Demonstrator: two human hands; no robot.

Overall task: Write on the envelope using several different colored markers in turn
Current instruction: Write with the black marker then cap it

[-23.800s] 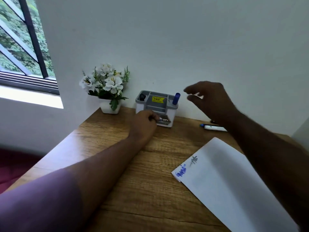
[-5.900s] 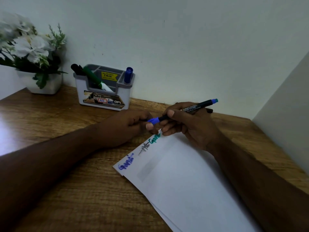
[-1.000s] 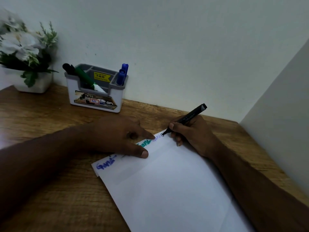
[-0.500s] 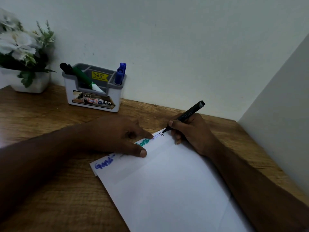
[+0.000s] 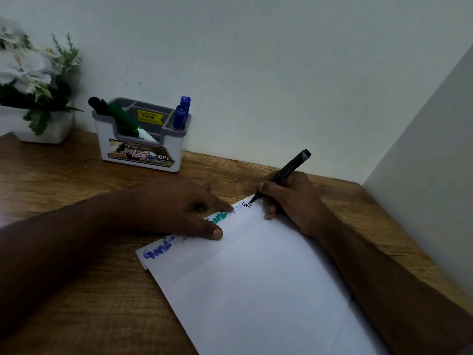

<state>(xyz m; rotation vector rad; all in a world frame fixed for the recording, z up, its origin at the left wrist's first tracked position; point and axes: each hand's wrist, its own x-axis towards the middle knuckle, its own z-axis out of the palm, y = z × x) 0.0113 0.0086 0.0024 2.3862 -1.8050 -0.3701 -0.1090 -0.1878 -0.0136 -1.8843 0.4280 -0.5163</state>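
Head view
Right hand [image 5: 289, 201]: curled round a black marker [image 5: 286, 172], which is pinched between thumb and fingers; the cap end is tilted up and away toward the wall.
Marker tip: set on the envelope [image 5: 256, 285] at its far corner, at the end of fresh black letters.
Left hand [image 5: 179, 208]: laid flat and relaxed, nothing gripped; the forefinger and thumb are stretched out and pressed on the envelope's upper edge.
Envelope: laid slantwise on the desk [image 5: 76, 290], its far corner beneath the right hand.
Writing: a row is seen along the top edge, blue at the near-left end, then green, then thin blue, then black; a part is covered by the left hand.
Holder [image 5: 140, 144]: stood against the wall, well apart from the hands; a green marker [image 5: 122, 119] and a black one are leaned in its left part, two blue markers [image 5: 181, 114] are stood in its right part.
Flowers [image 5: 30, 73]: kept in a white pot left of the holder.
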